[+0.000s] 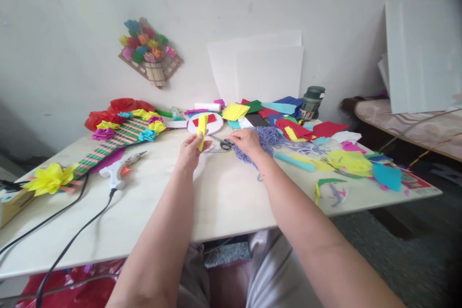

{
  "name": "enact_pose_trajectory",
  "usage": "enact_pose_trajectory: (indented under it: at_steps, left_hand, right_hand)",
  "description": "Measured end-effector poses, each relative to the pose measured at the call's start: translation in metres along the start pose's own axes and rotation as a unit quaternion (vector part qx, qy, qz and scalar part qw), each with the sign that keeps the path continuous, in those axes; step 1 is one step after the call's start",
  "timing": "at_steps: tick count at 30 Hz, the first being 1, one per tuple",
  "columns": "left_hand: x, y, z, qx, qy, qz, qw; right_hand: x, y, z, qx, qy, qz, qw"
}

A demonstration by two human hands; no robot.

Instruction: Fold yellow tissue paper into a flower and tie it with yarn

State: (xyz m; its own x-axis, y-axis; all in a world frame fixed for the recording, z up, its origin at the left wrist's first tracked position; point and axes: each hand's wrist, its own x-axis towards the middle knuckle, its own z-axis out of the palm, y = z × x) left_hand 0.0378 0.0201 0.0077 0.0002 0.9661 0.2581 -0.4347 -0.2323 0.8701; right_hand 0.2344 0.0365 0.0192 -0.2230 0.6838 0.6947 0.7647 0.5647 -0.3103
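Note:
My left hand point(190, 150) is closed on a folded strip of yellow paper point(201, 131), held upright above the white table point(216, 202). My right hand point(247, 140) rests palm down on the table with its fingers reaching toward the scissors point(224, 143); it lies against a tangle of purple yarn point(270, 138). I cannot tell whether its fingers touch the scissors. A white paper disc with a red piece point(206, 123) lies just behind the yellow strip.
A white glue gun point(121, 169) with black cords lies at left, beside a woven paper mat with paper flowers point(119, 135). Coloured paper scraps point(346, 159) cover the right side. A dark jar point(312, 101), glue bottle point(176, 114) and white sheets point(267, 70) stand at the back.

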Motion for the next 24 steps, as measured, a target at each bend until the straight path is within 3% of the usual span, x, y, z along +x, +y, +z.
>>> enact_pose_trajectory:
  at_steps: [4, 10, 14, 19, 24]
  left_hand:
    - [-0.004, -0.005, 0.006, 0.0, -0.092, -0.075, 0.993]
    - [-0.004, -0.011, 0.006, 0.037, -0.116, -0.123, 0.985]
    - [-0.003, -0.008, 0.005, 0.027, -0.09, -0.105, 0.99]
    - [0.001, -0.004, -0.002, -0.035, -0.004, -0.046, 0.998]
    - [0.004, -0.005, -0.007, -0.046, 0.024, -0.035, 0.998]
  right_hand:
    - [-0.001, -0.018, 0.009, 0.007, -0.05, -0.058, 0.997]
    - [-0.002, -0.021, 0.011, 0.005, -0.06, -0.064, 0.996]
    - [0.0, -0.015, 0.009, 0.029, -0.059, -0.049, 0.997]
    - [0.002, 0.005, 0.002, 0.072, 0.007, 0.003, 0.997]
    - [0.004, 0.019, -0.006, 0.058, 0.025, 0.024, 0.998]
